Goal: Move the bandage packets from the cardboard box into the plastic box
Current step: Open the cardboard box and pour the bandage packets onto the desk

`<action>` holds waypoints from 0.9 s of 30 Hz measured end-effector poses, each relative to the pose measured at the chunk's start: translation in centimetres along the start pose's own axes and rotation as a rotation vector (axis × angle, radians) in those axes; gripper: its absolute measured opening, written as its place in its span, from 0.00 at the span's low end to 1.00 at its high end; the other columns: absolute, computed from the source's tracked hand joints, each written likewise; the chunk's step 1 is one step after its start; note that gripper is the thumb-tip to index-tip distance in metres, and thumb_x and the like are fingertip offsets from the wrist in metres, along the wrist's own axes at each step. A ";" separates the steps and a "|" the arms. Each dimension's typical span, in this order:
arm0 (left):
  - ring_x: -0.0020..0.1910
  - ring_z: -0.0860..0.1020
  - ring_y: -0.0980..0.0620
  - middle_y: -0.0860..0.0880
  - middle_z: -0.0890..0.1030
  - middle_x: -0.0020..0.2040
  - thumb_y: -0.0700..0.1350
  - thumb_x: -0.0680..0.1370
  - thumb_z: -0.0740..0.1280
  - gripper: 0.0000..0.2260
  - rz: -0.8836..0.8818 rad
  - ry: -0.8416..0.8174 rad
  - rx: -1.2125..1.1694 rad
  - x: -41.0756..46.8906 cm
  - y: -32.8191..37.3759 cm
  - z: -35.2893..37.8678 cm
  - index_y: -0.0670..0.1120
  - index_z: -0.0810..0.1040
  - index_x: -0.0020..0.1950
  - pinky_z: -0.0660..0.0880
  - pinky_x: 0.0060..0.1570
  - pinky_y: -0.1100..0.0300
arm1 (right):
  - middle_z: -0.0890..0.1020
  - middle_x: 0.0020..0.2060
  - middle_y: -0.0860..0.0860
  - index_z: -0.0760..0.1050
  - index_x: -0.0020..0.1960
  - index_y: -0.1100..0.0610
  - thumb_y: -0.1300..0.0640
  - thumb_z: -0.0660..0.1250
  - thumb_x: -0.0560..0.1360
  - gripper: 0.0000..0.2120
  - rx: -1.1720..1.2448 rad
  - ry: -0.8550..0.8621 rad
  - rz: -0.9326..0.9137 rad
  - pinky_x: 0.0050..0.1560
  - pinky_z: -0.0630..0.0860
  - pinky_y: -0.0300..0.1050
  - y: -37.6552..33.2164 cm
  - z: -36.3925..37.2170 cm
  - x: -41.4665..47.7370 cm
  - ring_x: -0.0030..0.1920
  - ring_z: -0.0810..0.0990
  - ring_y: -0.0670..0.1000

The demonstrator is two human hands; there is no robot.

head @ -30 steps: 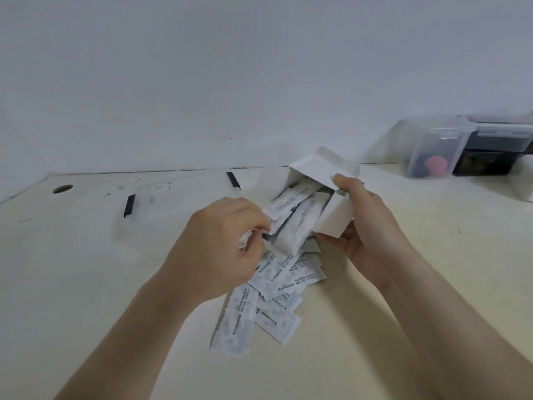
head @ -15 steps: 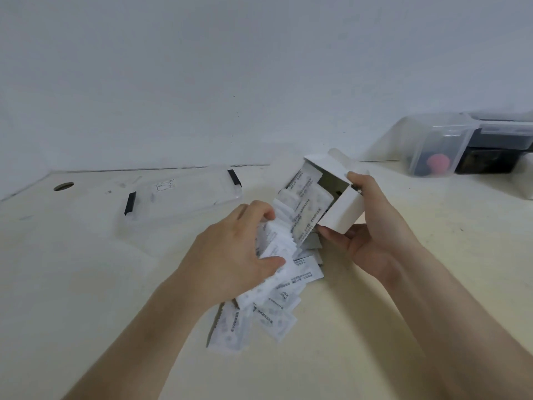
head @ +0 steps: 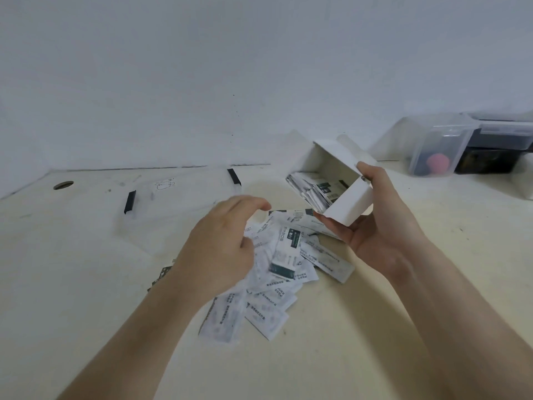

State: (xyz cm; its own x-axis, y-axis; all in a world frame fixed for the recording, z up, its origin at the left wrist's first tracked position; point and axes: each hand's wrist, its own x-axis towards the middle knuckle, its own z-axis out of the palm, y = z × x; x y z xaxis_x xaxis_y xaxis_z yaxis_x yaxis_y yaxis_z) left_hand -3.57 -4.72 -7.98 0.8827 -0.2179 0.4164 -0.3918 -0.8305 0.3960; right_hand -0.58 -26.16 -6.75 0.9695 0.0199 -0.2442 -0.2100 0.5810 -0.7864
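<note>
My right hand point(head: 383, 226) grips a white cardboard box point(head: 350, 203), held above the table and tipped with its open end facing left. A few bandage packets point(head: 308, 189) still lie inside it. Several white packets point(head: 285, 264) lie in a loose pile on the table below. Over the pile's left side hovers my left hand point(head: 219, 249), fingers loosely curled, with no packet visibly held. The clear plastic box point(head: 178, 194) with two black latches sits behind the pile, at the back left.
At the back right stand a clear container point(head: 438, 151) with a pink object inside and a dark box point(head: 487, 160). A round hole point(head: 63, 185) is in the table's far left. The wall rises right behind the table.
My left hand let go of the packets it pulled out, and they dropped onto the pile. My right hand lifted the cardboard box up and to the right.
</note>
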 end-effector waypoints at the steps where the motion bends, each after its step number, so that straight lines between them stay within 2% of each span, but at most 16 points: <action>1: 0.55 0.72 0.63 0.62 0.72 0.58 0.32 0.70 0.61 0.27 0.063 0.084 -0.007 0.0 0.2 -0.1 0.56 0.74 0.63 0.66 0.52 0.73 | 0.80 0.51 0.60 0.75 0.54 0.54 0.47 0.71 0.73 0.15 -0.043 -0.018 0.000 0.41 0.84 0.51 0.1 0.1 -0.1 0.53 0.83 0.63; 4: 0.62 0.70 0.59 0.56 0.74 0.63 0.36 0.70 0.63 0.24 0.199 0.161 -0.043 0.1 1.1 0.0 0.51 0.74 0.65 0.64 0.60 0.73 | 0.82 0.46 0.60 0.76 0.56 0.55 0.46 0.68 0.75 0.16 -0.189 -0.100 -0.001 0.42 0.83 0.52 0.5 0.5 -0.2 0.46 0.84 0.61; 6: 0.63 0.68 0.56 0.54 0.73 0.68 0.43 0.74 0.65 0.23 0.267 0.148 0.111 0.2 1.5 0.5 0.49 0.71 0.70 0.64 0.63 0.68 | 0.84 0.50 0.63 0.79 0.57 0.56 0.45 0.67 0.75 0.17 -0.283 -0.166 0.001 0.54 0.81 0.60 0.9 0.7 -0.3 0.49 0.84 0.60; 8: 0.58 0.70 0.51 0.51 0.75 0.67 0.49 0.77 0.63 0.23 0.291 0.146 0.285 0.4 1.1 1.0 0.48 0.69 0.72 0.73 0.58 0.56 | 0.84 0.50 0.61 0.80 0.55 0.55 0.44 0.67 0.75 0.16 -0.323 -0.185 -0.002 0.59 0.76 0.64 1.0 0.9 -0.5 0.48 0.83 0.59; 10: 0.51 0.71 0.49 0.49 0.80 0.60 0.48 0.77 0.64 0.20 0.302 0.166 0.336 0.7 0.6 1.2 0.45 0.73 0.68 0.77 0.48 0.49 | 0.84 0.46 0.58 0.80 0.53 0.54 0.44 0.68 0.75 0.15 -0.316 -0.167 0.007 0.59 0.77 0.64 1.0 0.9 -0.5 0.46 0.83 0.58; 11: 0.48 0.71 0.48 0.49 0.82 0.55 0.44 0.75 0.67 0.18 0.323 0.198 0.324 0.7 0.4 1.1 0.44 0.76 0.65 0.77 0.45 0.50 | 0.83 0.45 0.58 0.79 0.53 0.54 0.44 0.68 0.74 0.15 -0.315 -0.159 0.015 0.59 0.77 0.63 1.0 0.9 -0.5 0.45 0.83 0.58; 14: 0.43 0.69 0.50 0.48 0.82 0.44 0.33 0.68 0.75 0.16 0.365 0.284 0.279 0.7 0.4 0.9 0.42 0.83 0.54 0.69 0.44 0.63 | 0.82 0.44 0.58 0.78 0.54 0.54 0.44 0.69 0.74 0.15 -0.321 -0.152 0.021 0.57 0.78 0.62 1.0 0.9 -0.4 0.43 0.82 0.58; 16: 0.42 0.68 0.51 0.49 0.81 0.41 0.31 0.67 0.74 0.12 0.391 0.294 0.252 0.7 0.4 0.4 0.43 0.84 0.48 0.65 0.43 0.66 | 0.82 0.45 0.58 0.78 0.55 0.55 0.45 0.69 0.74 0.16 -0.314 -0.140 0.019 0.57 0.78 0.62 0.9 0.8 -0.3 0.44 0.83 0.58; 18: 0.43 0.69 0.51 0.50 0.79 0.41 0.34 0.68 0.71 0.10 0.387 0.251 0.243 0.6 0.3 0.0 0.45 0.83 0.46 0.66 0.43 0.65 | 0.82 0.45 0.58 0.77 0.56 0.55 0.45 0.69 0.74 0.17 -0.291 -0.121 0.019 0.55 0.80 0.61 0.8 0.7 -0.2 0.44 0.83 0.58; 21: 0.49 0.70 0.52 0.55 0.74 0.47 0.46 0.66 0.65 0.15 0.270 0.088 0.292 0.0 0.8 -0.8 0.51 0.75 0.52 0.70 0.46 0.58 | 0.82 0.46 0.58 0.77 0.57 0.56 0.45 0.69 0.74 0.18 -0.298 -0.104 -0.008 0.48 0.83 0.58 0.6 0.3 0.0 0.43 0.82 0.57; 23: 0.54 0.69 0.55 0.57 0.72 0.54 0.56 0.67 0.62 0.21 0.228 0.010 0.284 -0.4 1.3 -0.9 0.53 0.70 0.59 0.68 0.50 0.59 | 0.83 0.48 0.58 0.75 0.61 0.56 0.44 0.70 0.72 0.22 -0.321 -0.080 -0.042 0.40 0.83 0.52 0.5 0.2 0.1 0.42 0.84 0.57; 25: 0.56 0.69 0.56 0.57 0.74 0.59 0.60 0.70 0.60 0.26 0.211 0.010 0.239 -0.5 2.1 -0.7 0.52 0.69 0.66 0.68 0.50 0.62 | 0.83 0.52 0.59 0.73 0.64 0.55 0.43 0.72 0.71 0.27 -0.337 -0.092 -0.054 0.40 0.82 0.51 0.6 0.1 0.1 0.45 0.85 0.57; 27: 0.57 0.71 0.55 0.55 0.75 0.64 0.60 0.74 0.57 0.28 0.193 0.003 0.345 -0.3 2.5 0.0 0.48 0.67 0.71 0.68 0.44 0.63 | 0.83 0.55 0.60 0.73 0.65 0.54 0.43 0.72 0.70 0.28 -0.359 -0.143 -0.052 0.45 0.83 0.55 0.8 0.4 0.0 0.51 0.85 0.59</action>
State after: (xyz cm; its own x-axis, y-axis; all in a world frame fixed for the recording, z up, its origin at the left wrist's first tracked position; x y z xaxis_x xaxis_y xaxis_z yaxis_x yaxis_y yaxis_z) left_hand -4.77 -6.73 -7.12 0.8004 -0.3854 0.4592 -0.4393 -0.8983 0.0119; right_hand -0.67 -25.38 -7.14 0.9824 0.1263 -0.1374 -0.1667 0.2626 -0.9504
